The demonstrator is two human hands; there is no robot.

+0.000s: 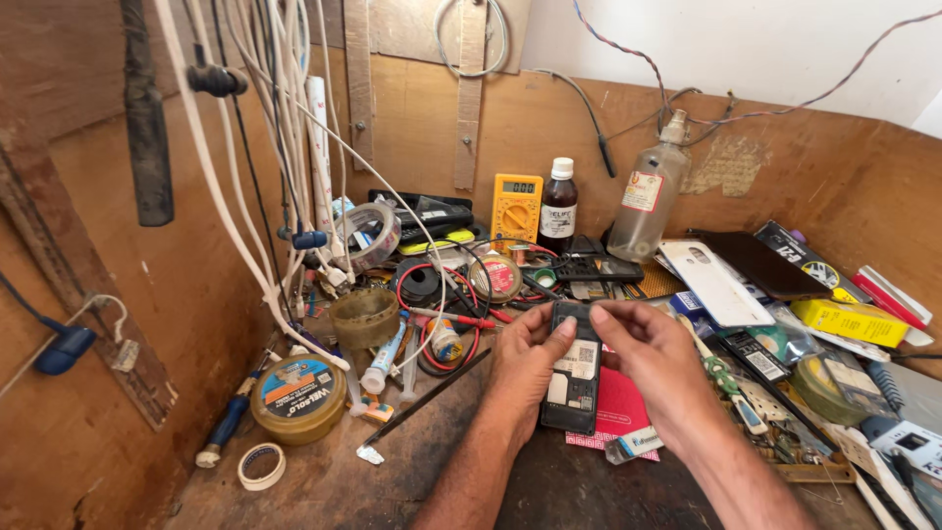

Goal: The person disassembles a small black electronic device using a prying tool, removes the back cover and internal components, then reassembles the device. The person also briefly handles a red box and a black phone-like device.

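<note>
Upright, both hands (530, 368) (657, 358) hold the open-backed phone (574, 378) lengthwise away.

The phone (574, 378) is partly covered along both long sides by the left hand (523, 368) and right hand (655, 365); its small inner parts are too fine to tell. Both forearms are cut off at the bottom edge. At lower right, the clutter (883, 432) runs out of frame.
</note>
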